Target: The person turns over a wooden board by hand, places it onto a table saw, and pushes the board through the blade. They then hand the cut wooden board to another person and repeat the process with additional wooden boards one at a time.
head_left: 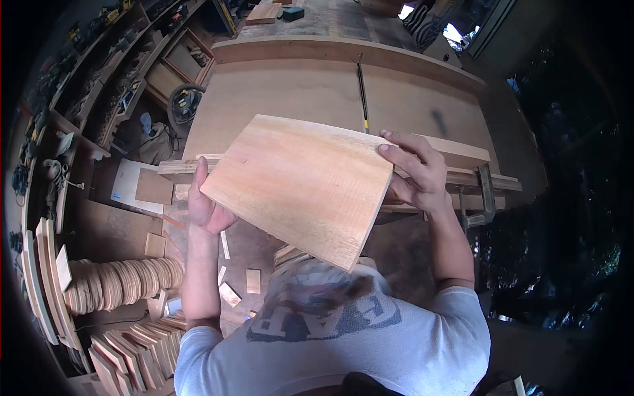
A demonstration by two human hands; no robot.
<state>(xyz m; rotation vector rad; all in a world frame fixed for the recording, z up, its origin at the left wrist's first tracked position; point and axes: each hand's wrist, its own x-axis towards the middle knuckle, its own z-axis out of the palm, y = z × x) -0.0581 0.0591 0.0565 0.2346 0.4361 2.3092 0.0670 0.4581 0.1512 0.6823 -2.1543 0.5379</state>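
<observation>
A flat wooden board (300, 185) with pale, pinkish grain is held up in front of my chest, tilted, above the near edge of the workbench. My left hand (210, 204) supports its left corner, thumb up along the edge and palm beneath. At the upper right corner, my right hand (416, 168) grips the board with fingertips on the top face; its thumb is mostly hidden. Beyond the board lies a wide plywood panel (284, 86) with a raised wooden fence (343, 49) at its far side. A dark slot (362, 92) with a yellow mark runs through the panel.
A metal clamp (487, 198) grips the bench's front rail at right. Shelves (99, 86) of tools line the left wall. Stacked rounded wood pieces (125, 284) and leaning boards (139, 353) stand at lower left. Wood offcuts (253, 280) lie on the floor.
</observation>
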